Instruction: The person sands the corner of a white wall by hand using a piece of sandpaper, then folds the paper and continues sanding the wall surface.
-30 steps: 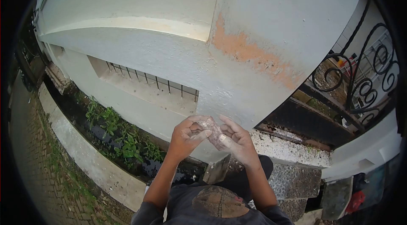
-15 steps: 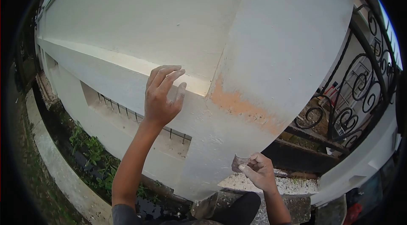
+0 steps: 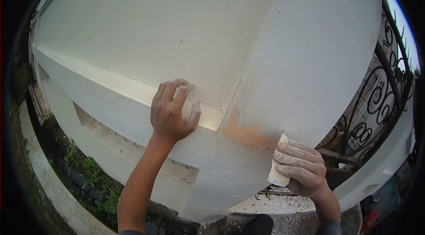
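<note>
While clamping folded sandpaper [image 3: 276,174] in curled right hand [image 3: 303,169], just beside orange patch [image 3: 245,134] (pillar [image 3: 310,58] corner), rub flat w/ light strokes; brace left hand [image 3: 170,113], spread open & empty, on ledge [image 3: 110,83].

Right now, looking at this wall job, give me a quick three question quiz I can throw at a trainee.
1. True or false: the left hand lies open on the wall's ledge.
2. What does the right hand hold? A) a brush B) folded sandpaper C) a scraper
3. Fill in: the patch next to the sandpaper is ____ in colour.
Key: 1 true; 2 B; 3 orange.
</note>
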The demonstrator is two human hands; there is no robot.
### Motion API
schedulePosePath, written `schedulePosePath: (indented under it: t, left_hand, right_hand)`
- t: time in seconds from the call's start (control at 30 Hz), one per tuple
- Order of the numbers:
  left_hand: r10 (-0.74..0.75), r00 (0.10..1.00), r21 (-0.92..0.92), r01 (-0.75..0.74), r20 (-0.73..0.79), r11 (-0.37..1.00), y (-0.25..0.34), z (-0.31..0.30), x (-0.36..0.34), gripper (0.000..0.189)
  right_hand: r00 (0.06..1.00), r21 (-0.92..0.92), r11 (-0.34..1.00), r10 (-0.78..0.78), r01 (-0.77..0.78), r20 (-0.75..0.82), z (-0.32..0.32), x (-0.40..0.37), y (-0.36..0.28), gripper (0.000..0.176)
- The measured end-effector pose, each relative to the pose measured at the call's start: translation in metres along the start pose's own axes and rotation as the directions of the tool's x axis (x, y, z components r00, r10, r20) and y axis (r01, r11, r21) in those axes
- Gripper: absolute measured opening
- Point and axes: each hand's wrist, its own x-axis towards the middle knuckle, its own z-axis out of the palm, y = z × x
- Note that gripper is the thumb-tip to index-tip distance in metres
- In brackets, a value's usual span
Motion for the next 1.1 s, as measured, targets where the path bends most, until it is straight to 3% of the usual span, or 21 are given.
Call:
schedulePosePath:
  t: [0.07,0.23,0.53,0.63,0.73,0.87,1.03,1.1]
  left_hand:
    - [0.001,1.0,-0.008,-0.001,0.0,1.0,-0.002,0.001,-0.002,0.024]
    - [-0.016,1.0,-0.01,0.016,-0.024,1.0,-0.003,0.002,-0.003,0.016]
    - [-0.007,1.0,0.021,0.007,0.013,1.0,-0.006,0.005,-0.011,0.021]
    - [0.141,0.989,0.084,-0.145,0.045,0.986,0.001,0.002,-0.011,0.04]
    - [0.252,0.961,0.04,-0.258,0.111,0.965,0.011,0.006,-0.019,0.07]
    - [0.281,0.944,0.037,-0.292,0.172,0.956,0.011,0.007,-0.022,0.09]
    - [0.268,0.94,0.043,-0.283,0.211,0.958,0.008,0.005,-0.023,0.095]
    - [0.247,0.949,0.06,-0.263,0.195,0.963,0.008,0.006,-0.024,0.098]
  right_hand:
    - [0.988,-0.254,0.955,-0.144,0.155,0.058,-0.009,0.032,0.004,0.016]
    - [0.931,-0.519,0.784,-0.358,0.341,0.071,-0.006,0.092,0.037,0.021]
    - [0.932,-0.556,0.748,-0.299,0.363,0.207,-0.001,0.109,0.056,0.027]
    - [0.94,-0.571,0.747,-0.279,0.34,0.194,0.002,0.107,0.054,0.028]
    - [0.947,-0.58,0.749,-0.246,0.322,0.208,0.013,0.099,0.05,0.028]
    - [0.806,-0.315,0.8,-0.317,0.51,0.5,0.042,0.082,0.041,0.03]
    - [0.945,-0.603,0.728,-0.243,0.326,0.218,-0.008,0.12,0.056,0.03]
    - [0.928,-0.514,0.779,-0.238,0.359,0.288,0.017,0.105,0.044,0.03]
